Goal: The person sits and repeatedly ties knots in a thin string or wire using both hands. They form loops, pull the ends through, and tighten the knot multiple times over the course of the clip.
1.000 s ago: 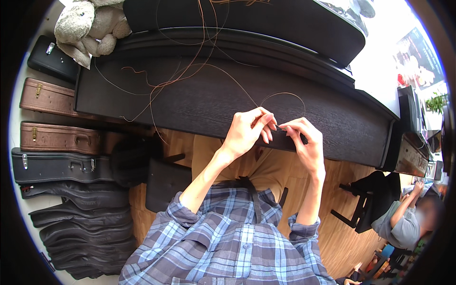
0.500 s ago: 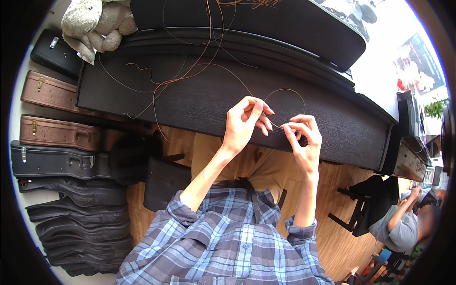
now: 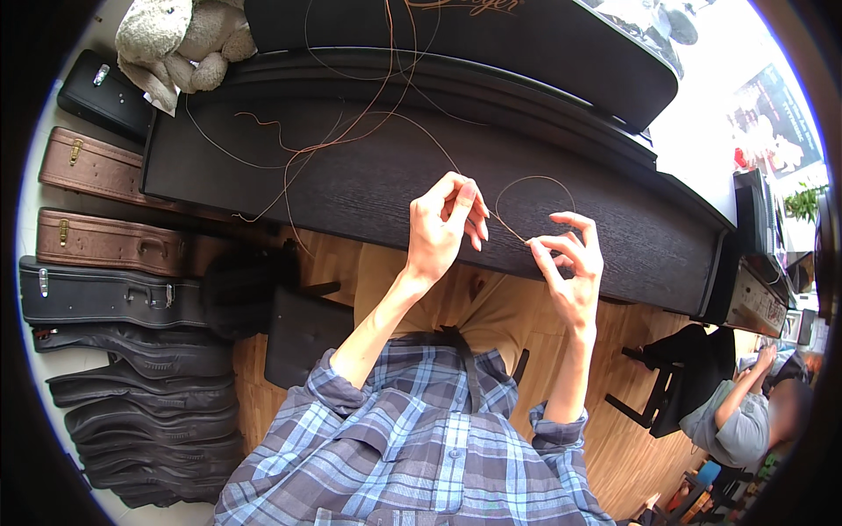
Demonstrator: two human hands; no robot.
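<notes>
A thin bronze-coloured guitar string (image 3: 511,229) runs between my two hands above the front edge of a closed black piano (image 3: 351,188). My left hand (image 3: 434,232) pinches it between thumb and forefinger, the other fingers loosely curled. My right hand (image 3: 573,280) pinches it farther right with thumb and fingertip. Between the hands the string is nearly straight, and part of it rises in a round loop above. Beyond my left hand it arcs back to several loose, tangled strings (image 3: 298,158), copper and silver, lying across the piano; one end hangs over the front edge.
Brown and black instrument cases (image 3: 114,241) and several soft black gig bags (image 3: 158,412) line the left side. A grey plush toy (image 3: 197,44) sits at the far left. A black stool (image 3: 307,337) stands by my legs. At right, a person (image 3: 737,421) sits near another stool.
My hands have moved apart, the left slightly left and the right slightly right and down. The string between them is longer and straighter, and its loop has shifted right.
</notes>
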